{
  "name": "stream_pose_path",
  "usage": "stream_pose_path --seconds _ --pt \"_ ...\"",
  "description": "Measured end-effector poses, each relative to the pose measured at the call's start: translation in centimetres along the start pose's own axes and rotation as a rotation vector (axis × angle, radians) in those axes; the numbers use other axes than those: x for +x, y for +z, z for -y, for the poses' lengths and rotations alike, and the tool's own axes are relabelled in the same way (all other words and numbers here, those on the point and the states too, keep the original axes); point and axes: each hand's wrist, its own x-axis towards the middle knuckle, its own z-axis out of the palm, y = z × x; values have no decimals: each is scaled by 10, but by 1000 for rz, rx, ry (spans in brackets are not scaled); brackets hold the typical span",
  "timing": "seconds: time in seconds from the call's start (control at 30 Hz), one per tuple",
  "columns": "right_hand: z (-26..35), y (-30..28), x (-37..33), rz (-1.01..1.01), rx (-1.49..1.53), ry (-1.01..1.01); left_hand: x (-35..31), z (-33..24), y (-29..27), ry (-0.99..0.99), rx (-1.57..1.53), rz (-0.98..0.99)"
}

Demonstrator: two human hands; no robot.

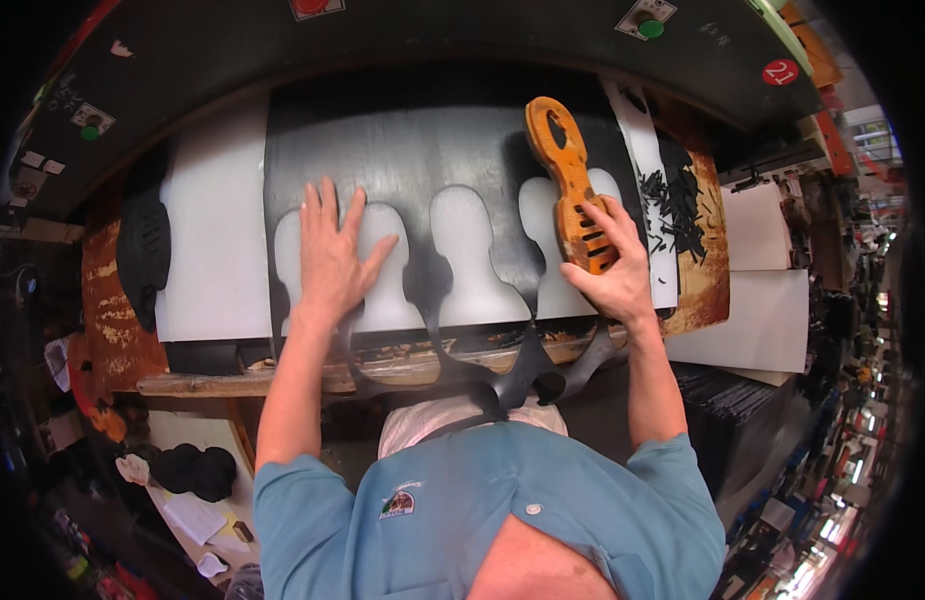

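A black sheet lies over a white board on the worktable. Sole-shaped openings cut along its near side let the white show through, and a webbed strip of it droops over the table's front edge. My left hand rests flat on the sheet, fingers spread, between two openings at the left. In my right hand is an orange sole-shaped cutting die, with an oval hole at its far end and several slots near my fingers. The die stands over the right part of the sheet; whether it touches the sheet I cannot tell.
A dark machine beam with green buttons spans the far side. Black slotted pieces lie at the left, small black scraps at the right. White sheets sit above a dark stack at the right. The wooden table edge runs before me.
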Motion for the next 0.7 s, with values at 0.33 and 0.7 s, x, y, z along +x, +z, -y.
stream_pose_path --seconds 0.33,0.7 --pt "-1 29 -61 74 -215 -151 -51 -2 -59 15 -216 -23" --pt "50 40 4 169 18 -243 -34 48 -12 -78 66 -128"
